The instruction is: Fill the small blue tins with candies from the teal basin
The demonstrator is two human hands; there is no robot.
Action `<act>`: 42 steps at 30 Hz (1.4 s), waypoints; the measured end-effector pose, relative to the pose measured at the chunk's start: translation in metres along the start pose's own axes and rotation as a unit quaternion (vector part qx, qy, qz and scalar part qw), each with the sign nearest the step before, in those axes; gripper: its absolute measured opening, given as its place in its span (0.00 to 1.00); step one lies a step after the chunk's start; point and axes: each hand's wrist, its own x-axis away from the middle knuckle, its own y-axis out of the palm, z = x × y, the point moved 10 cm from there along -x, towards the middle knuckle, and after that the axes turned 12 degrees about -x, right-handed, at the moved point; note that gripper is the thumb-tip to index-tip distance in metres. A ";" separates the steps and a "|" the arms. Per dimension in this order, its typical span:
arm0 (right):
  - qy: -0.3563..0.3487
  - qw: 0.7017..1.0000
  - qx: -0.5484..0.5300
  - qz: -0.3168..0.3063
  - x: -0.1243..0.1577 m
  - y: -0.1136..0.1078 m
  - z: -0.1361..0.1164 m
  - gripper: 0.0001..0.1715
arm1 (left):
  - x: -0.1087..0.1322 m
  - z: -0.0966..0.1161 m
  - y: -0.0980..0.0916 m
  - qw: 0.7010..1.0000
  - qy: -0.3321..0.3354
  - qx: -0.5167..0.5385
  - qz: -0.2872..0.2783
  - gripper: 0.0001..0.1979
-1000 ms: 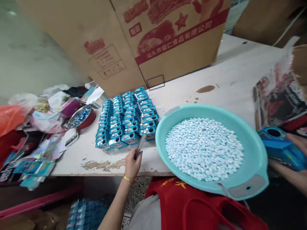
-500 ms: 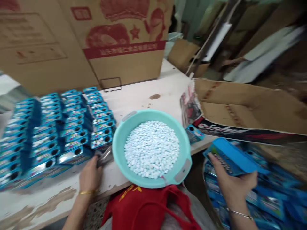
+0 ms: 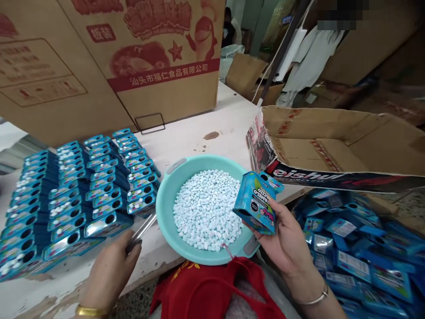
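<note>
My right hand [image 3: 285,239] grips a small blue candy box [image 3: 254,206], tilted over the right rim of a turquoise basin [image 3: 166,212]. Small white and pale blue candies [image 3: 207,210] cover the basin's bottom. My left hand [image 3: 109,266] is closed around a shiny metal tool [image 3: 143,231], just left of the basin; I cannot make out its full shape. Rows of upright blue boxes [image 3: 106,195] with round holes in their tops stand left of it. White candies lie on many of these tops. Another blue box [image 3: 275,182] shows behind the held one.
A big printed carton [image 3: 166,97] stands at the back of the white table [image 3: 186,139]. To the right is an open, low cardboard box [image 3: 299,153]. Below it lies a heap of blue boxes [image 3: 355,261]. A person in light clothing [image 3: 312,57] is farther back.
My right hand has brought the blue box from above the heap leftward to the basin's right rim. My left hand has shifted slightly down and left, with the metal tool.
</note>
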 end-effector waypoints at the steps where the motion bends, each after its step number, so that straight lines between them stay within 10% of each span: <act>1: 0.003 1.000 -0.003 0.000 -0.001 0.001 0.002 0.14 | 0.000 -0.001 -0.005 1.000 -0.008 -0.016 -0.008 0.12; 10: -0.093 0.995 -0.007 -0.016 -0.005 -0.011 -0.025 0.25 | 0.011 -0.030 -0.031 0.999 -0.040 -0.010 -0.004 0.13; 18: -0.113 0.993 0.002 -0.024 -0.014 -0.022 -0.041 0.27 | -0.008 0.068 -0.078 0.959 0.110 0.231 0.126 0.19; 24: -0.092 0.995 -0.029 -0.012 -0.024 -0.039 -0.037 0.22 | 0.002 0.021 -0.004 0.957 -0.048 0.284 0.019 0.25; 28: -0.072 0.996 -0.045 -0.035 -0.031 -0.039 -0.032 0.17 | 0.023 0.064 0.048 0.828 -0.071 0.544 -0.119 0.27; 37: -0.092 0.992 -0.087 0.015 -0.012 -0.046 -0.047 0.18 | -0.037 0.139 -0.090 0.753 0.044 0.656 0.022 0.23; 42: -0.121 0.988 -0.093 0.017 -0.007 -0.056 -0.055 0.18 | -0.039 0.121 -0.074 0.755 0.014 0.655 0.007 0.24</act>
